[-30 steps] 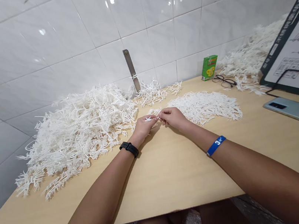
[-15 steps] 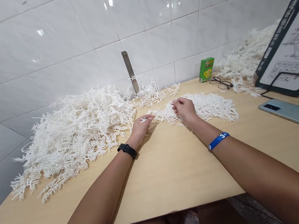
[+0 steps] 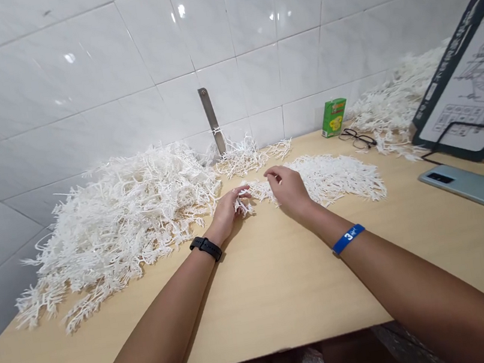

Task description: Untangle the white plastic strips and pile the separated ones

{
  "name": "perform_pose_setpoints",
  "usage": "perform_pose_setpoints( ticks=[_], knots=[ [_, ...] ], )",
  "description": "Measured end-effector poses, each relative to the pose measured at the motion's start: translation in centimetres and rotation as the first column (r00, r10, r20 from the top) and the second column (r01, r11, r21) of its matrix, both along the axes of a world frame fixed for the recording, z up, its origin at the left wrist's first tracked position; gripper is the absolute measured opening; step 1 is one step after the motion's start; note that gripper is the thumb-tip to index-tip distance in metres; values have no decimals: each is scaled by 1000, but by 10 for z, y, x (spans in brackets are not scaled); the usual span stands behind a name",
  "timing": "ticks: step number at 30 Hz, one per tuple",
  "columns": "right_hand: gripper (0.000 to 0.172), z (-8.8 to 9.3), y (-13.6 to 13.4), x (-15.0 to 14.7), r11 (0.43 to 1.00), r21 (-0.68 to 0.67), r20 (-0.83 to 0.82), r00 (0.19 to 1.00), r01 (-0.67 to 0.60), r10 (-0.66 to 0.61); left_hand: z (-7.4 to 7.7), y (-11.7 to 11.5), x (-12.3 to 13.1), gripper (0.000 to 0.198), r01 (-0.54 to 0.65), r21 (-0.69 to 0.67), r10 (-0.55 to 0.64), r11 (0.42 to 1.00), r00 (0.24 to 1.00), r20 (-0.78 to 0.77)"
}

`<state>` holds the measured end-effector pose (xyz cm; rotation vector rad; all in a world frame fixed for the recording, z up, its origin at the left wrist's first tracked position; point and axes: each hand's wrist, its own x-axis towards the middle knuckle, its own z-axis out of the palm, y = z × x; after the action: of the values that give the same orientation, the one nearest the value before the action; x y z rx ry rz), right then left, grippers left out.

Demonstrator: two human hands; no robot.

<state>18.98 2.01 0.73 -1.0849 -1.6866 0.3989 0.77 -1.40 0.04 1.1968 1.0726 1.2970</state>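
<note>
My left hand [image 3: 227, 213] rests at the table's middle, its fingers curled on a small white plastic sprig [image 3: 243, 206]. My right hand [image 3: 286, 190] lies a short way to its right, fingers apart and nothing visible in them. It touches the near edge of a flat, spread pile of white branched plastic pieces [image 3: 332, 179]. A much larger, loose heap of the same pieces [image 3: 117, 227] lies left of my left hand. A few stray strands [image 3: 259, 190] sit between my hands.
The pale wooden table [image 3: 282, 297] meets a white tile wall. More white pieces lie near a metal bracket [image 3: 212, 119] and at the far right [image 3: 396, 91]. A green carton [image 3: 334, 117], glasses [image 3: 357, 139], a phone [image 3: 476, 195] and a printed board [image 3: 471, 74] stand right.
My right hand has come back left and nearer me, off the flat pile's top. My hands were close together a second ago, parted, and are now closer again. My left hand stays nearly in place.
</note>
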Motion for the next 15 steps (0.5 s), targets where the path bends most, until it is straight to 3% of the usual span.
perform_pose_setpoints(
  ticks=[4, 7, 10, 15],
  knots=[
    [39, 2, -16, -14, 960, -137, -16, 970, -243, 243, -1, -1, -1, 38, -15, 3, 15, 1000, 1000, 3],
    [39, 1, -23, -21, 907, -241, 2, 935, -345, 355, 0, -1, 1, 39, -3, -11, 3, 1000, 999, 33],
    [27, 0, -24, -24, 876, -290, 52, 907, -386, 417, 0, 0, 2, 43, 37, -33, -34, 999, 996, 88],
    [20, -4, -21, -24, 889, -268, 65, 913, -372, 402, -4, 4, -1, 46, 75, -34, -72, 997, 995, 75]
  ],
)
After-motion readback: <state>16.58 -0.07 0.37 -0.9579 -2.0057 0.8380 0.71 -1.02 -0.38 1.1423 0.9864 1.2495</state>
